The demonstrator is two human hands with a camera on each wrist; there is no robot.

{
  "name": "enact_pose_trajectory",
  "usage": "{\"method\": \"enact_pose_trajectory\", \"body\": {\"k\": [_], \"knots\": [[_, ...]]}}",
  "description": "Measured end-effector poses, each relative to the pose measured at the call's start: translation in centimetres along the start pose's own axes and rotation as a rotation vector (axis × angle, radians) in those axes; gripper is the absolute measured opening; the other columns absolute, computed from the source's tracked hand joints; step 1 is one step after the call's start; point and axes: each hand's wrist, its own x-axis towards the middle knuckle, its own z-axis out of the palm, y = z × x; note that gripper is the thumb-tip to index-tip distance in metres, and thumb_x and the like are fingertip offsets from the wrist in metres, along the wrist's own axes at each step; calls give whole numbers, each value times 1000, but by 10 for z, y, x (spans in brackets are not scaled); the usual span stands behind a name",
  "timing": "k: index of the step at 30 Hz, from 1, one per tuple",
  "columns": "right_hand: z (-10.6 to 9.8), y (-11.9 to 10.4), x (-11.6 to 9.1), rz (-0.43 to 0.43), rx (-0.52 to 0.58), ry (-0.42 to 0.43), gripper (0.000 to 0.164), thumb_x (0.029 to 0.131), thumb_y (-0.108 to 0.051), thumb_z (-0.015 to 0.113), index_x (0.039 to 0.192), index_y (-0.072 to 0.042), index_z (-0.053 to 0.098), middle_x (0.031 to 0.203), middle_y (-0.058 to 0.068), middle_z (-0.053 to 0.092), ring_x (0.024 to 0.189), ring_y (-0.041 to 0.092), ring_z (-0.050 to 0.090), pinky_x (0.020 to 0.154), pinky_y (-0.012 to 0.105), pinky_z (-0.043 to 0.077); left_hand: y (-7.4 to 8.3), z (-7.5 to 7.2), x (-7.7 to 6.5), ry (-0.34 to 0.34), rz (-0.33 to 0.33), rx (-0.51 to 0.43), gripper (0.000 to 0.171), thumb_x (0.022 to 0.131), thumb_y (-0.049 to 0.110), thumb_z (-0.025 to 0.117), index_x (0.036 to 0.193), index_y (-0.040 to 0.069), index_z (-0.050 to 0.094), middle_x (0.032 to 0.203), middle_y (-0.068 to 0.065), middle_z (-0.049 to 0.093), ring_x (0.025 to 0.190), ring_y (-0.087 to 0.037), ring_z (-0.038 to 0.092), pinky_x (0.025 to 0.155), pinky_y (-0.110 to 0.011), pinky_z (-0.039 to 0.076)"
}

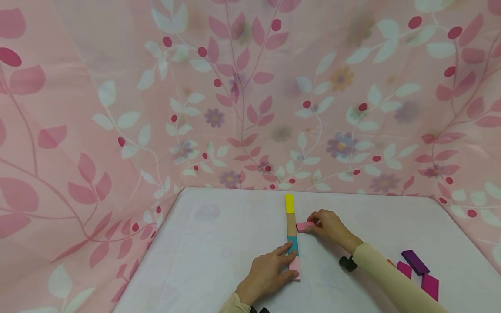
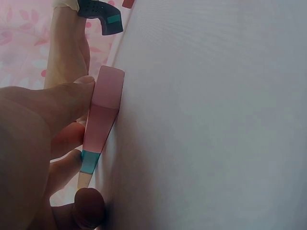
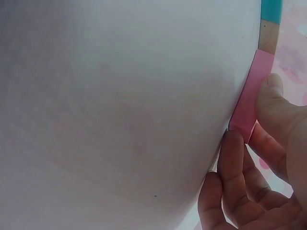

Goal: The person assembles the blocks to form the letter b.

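Note:
A straight row of flat blocks runs away from me on the white table: a yellow block (image 1: 289, 203) at the far end, then a bare wood-coloured block (image 1: 291, 224), a teal block (image 1: 292, 246) and a light pink block (image 1: 294, 266) nearest. My left hand (image 1: 270, 269) rests on the near part of the row, its thumb on the light pink block and fingertips on the teal one. To the right of the row, my right hand (image 1: 328, 226) pinches a pink block (image 3: 251, 98) between thumb and fingers. That block lies crosswise, one end right at the wood-coloured block's side.
At the right, partly behind my right sleeve (image 1: 391, 278), lie a dark purple block (image 1: 415, 262), magenta blocks (image 1: 430, 286) and a sliver of an orange block (image 1: 390, 262). A pink floral cloth (image 1: 242, 108) hangs behind the white table (image 1: 188, 269).

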Motion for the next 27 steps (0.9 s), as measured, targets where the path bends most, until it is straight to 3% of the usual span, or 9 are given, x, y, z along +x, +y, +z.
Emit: {"method": "enact_pose_trajectory", "body": {"k": [27], "knots": [[-5,4,-1,-19,37,-49,34,89,-22,87,116,-3,77,102,4,73,85,14,66,82,39,60,0,0,1,-4,-2,-2,56,100,58,66,150,32,62,165,15,46,138,-21,63,90,-45,60]]}}
